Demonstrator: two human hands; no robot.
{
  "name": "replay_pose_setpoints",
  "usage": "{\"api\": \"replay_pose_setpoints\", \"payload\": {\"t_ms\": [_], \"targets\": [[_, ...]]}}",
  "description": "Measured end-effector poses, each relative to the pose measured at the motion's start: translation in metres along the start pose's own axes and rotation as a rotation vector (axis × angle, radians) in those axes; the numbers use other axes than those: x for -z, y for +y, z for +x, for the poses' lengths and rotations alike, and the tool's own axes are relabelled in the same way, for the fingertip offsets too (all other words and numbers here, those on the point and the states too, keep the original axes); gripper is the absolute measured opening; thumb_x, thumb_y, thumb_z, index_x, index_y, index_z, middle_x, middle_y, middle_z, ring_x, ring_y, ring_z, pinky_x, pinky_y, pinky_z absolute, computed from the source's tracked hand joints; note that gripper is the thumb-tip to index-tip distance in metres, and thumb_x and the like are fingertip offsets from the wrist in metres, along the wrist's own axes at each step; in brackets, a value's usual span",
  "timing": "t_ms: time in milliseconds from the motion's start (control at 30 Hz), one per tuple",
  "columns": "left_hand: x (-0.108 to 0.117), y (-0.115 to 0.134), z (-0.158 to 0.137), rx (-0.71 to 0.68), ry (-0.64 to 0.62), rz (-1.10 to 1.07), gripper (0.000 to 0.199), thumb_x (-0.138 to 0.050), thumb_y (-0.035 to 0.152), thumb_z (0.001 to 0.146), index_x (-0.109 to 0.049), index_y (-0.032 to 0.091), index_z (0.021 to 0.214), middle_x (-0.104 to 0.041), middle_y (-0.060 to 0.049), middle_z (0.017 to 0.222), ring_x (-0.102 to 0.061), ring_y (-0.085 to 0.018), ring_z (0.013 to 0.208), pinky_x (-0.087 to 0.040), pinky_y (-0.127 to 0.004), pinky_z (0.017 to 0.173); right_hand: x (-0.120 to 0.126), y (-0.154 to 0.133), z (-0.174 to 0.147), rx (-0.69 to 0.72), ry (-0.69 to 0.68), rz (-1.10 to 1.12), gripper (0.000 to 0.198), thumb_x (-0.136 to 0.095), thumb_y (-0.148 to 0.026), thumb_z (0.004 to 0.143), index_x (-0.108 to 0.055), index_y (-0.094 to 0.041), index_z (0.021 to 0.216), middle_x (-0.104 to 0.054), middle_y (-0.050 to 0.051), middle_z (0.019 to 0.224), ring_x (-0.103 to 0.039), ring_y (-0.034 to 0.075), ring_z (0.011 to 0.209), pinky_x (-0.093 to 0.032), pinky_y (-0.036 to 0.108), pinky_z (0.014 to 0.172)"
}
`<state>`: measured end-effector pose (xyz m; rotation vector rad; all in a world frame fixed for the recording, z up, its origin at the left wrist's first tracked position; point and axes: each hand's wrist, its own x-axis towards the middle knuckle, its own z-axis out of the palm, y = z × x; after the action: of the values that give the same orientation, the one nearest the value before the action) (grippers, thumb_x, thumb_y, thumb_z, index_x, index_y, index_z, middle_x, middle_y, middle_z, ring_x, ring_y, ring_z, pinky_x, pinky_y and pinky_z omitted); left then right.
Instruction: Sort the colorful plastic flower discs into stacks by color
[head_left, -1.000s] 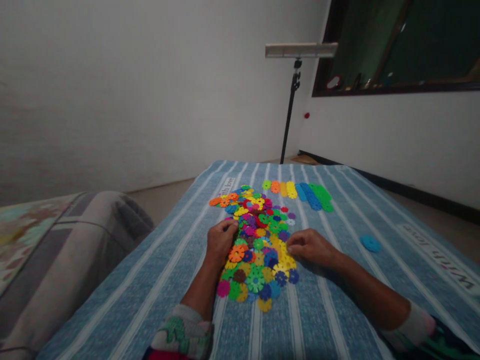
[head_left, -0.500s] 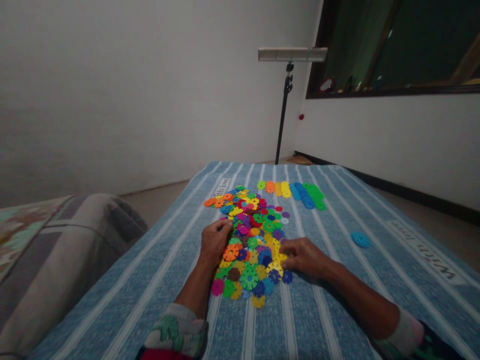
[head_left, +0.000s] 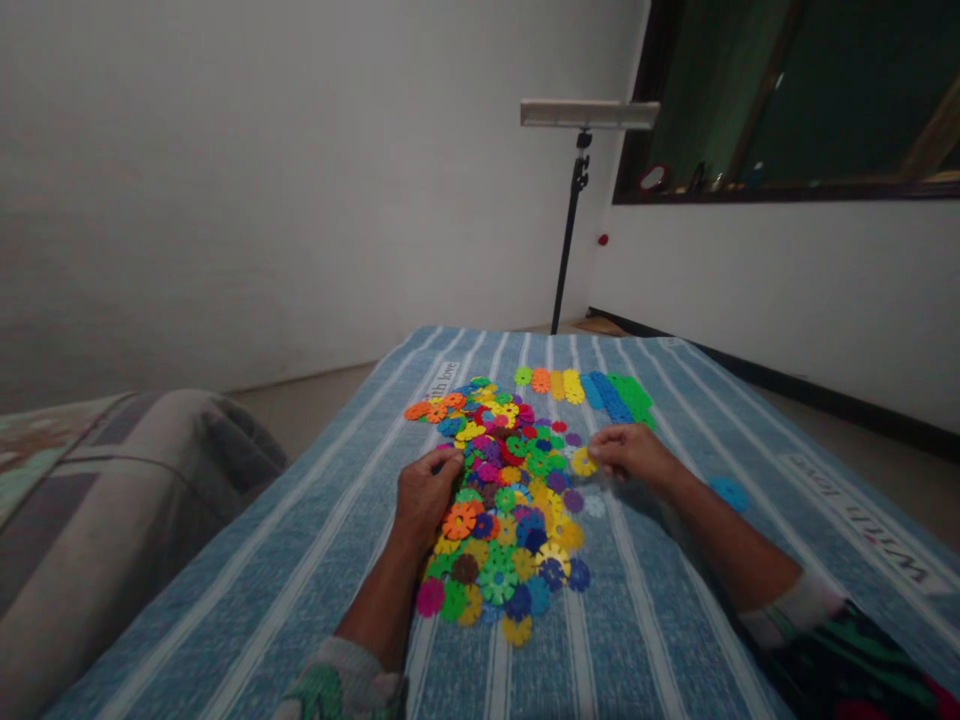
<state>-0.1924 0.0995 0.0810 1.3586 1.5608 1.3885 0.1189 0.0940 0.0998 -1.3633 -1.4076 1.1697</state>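
Note:
A heap of colourful plastic snowflake discs (head_left: 499, 570) lies on the striped blue cloth in front of me. My right hand (head_left: 637, 458) is just right of the heap, thumb and fingers pinching a yellow snowflake disc (head_left: 583, 461) by its edge. On the heap's left side rests my left hand (head_left: 426, 497), closed, its fingers curled inward against the discs. Whatever may be between those fingertips is hidden. Pale and purple loose discs lie beside the heap, below my right hand.
Beyond the heap, discs sorted by colour form a row of strips, among them a blue strip (head_left: 609, 397) and a green strip (head_left: 631, 398). A separate blue piece (head_left: 729, 493) lies to the right. A lamp stand (head_left: 570, 230) rises behind the table; a grey-draped seat (head_left: 172, 500) stands left.
My right hand has moved away from me and slightly right, off the heap's lower right side, and now carries a yellow snowflake disc. My left hand has barely shifted.

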Motion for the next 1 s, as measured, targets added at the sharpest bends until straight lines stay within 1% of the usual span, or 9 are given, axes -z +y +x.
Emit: {"api": "replay_pose_setpoints", "payload": {"t_ms": [100,200,300,400,567,700,767,933,1000], "targets": [[0.0,-0.003,0.001,-0.005,-0.006,-0.001,0.028,-0.068,0.043,0.064,-0.079,0.021,0.076,-0.079,-0.004,0.09,-0.069,-0.027,0.093,-0.05,-0.037,0.09,0.017,-0.007,0.044,0.038,0.197,-0.085,0.018,-0.073,-0.033,0.063,-0.065,-0.017,0.065,-0.055,-0.003,0.045,-0.042,0.008,0.038,-0.032,0.02,0.037],[0.0,-0.004,0.001,0.002,-0.002,-0.005,0.029,-0.069,0.043,0.065,-0.079,0.021,0.079,-0.079,-0.004,0.093,-0.069,-0.027,0.094,-0.05,-0.038,0.09,0.025,-0.01,0.085,0.06,0.329,-0.259,0.013,-0.067,-0.029,0.067,-0.064,-0.017,0.062,-0.055,-0.003,0.045,-0.043,0.009,0.038,-0.033,0.02,0.038],[0.001,-0.004,-0.001,0.007,0.002,-0.002,0.029,-0.069,0.044,0.066,-0.079,0.02,0.08,-0.079,-0.004,0.093,-0.069,-0.027,0.095,-0.049,-0.038,0.091,0.027,-0.009,0.113,0.058,0.377,-0.428,0.012,-0.062,-0.024,0.07,-0.065,-0.016,0.062,-0.055,-0.002,0.045,-0.046,0.009,0.039,-0.034,0.02,0.041],[0.002,-0.004,-0.003,0.011,-0.01,0.02,0.029,-0.068,0.043,0.067,-0.08,0.02,0.08,-0.079,-0.004,0.091,-0.069,-0.027,0.095,-0.049,-0.038,0.091,0.027,-0.005,0.13,0.046,0.37,-0.485,0.014,-0.059,-0.021,0.071,-0.067,-0.014,0.061,-0.054,-0.001,0.044,-0.048,0.01,0.041,-0.034,0.02,0.043],[0.002,-0.005,-0.004,0.024,-0.015,-0.003,0.028,-0.068,0.042,0.068,-0.079,0.02,0.081,-0.079,-0.004,0.091,-0.069,-0.027,0.094,-0.05,-0.036,0.087,0.027,0.003,0.145,0.012,0.366,-0.578,0.016,-0.059,-0.019,0.072,-0.073,-0.012,0.069,-0.058,0.0,0.047,-0.052,0.01,0.046,-0.035,0.02,0.048],[0.001,-0.005,-0.004,0.016,-0.014,0.001,0.026,-0.068,0.041,0.068,-0.079,0.02,0.08,-0.079,-0.004,0.091,-0.069,-0.027,0.094,-0.05,-0.038,0.089,0.028,0.006,0.148,-0.003,0.357,-0.661,0.017,-0.06,-0.015,0.072,-0.076,-0.011,0.073,-0.063,0.003,0.053,-0.056,0.012,0.052,-0.036,0.022,0.052],[0.002,-0.004,-0.004,0.013,-0.019,0.014,0.027,-0.067,0.041,0.068,-0.079,0.02,0.079,-0.079,-0.004,0.09,-0.069,-0.027,0.093,-0.049,-0.038,0.09,0.028,0.006,0.148,-0.004,0.364,-0.703,0.017,-0.061,-0.014,0.071,-0.078,-0.011,0.076,-0.067,0.005,0.06,-0.06,0.014,0.058,-0.037,0.023,0.055],[0.002,-0.002,-0.003,0.014,-0.017,0.016,0.028,-0.068,0.042,0.067,-0.079,0.02,0.079,-0.079,-0.004,0.09,-0.069,-0.027,0.092,-0.05,-0.038,0.089,0.026,0.004,0.144,0.025,0.404,-0.782,0.024,-0.061,-0.015,0.073,-0.08,-0.012,0.089,-0.075,0.012,0.088,-0.065,0.021,0.08,-0.038,0.026,0.062],[0.002,-0.002,-0.003,0.006,-0.007,0.014,0.027,-0.068,0.041,0.066,-0.079,0.02,0.079,-0.079,-0.004,0.09,-0.069,-0.027,0.093,-0.049,-0.038,0.09,0.023,0.002,0.138,0.041,0.395,-0.794,0.025,-0.061,-0.017,0.076,-0.08,-0.013,0.09,-0.075,0.012,0.09,-0.065,0.021,0.081,-0.038,0.026,0.063]]}}
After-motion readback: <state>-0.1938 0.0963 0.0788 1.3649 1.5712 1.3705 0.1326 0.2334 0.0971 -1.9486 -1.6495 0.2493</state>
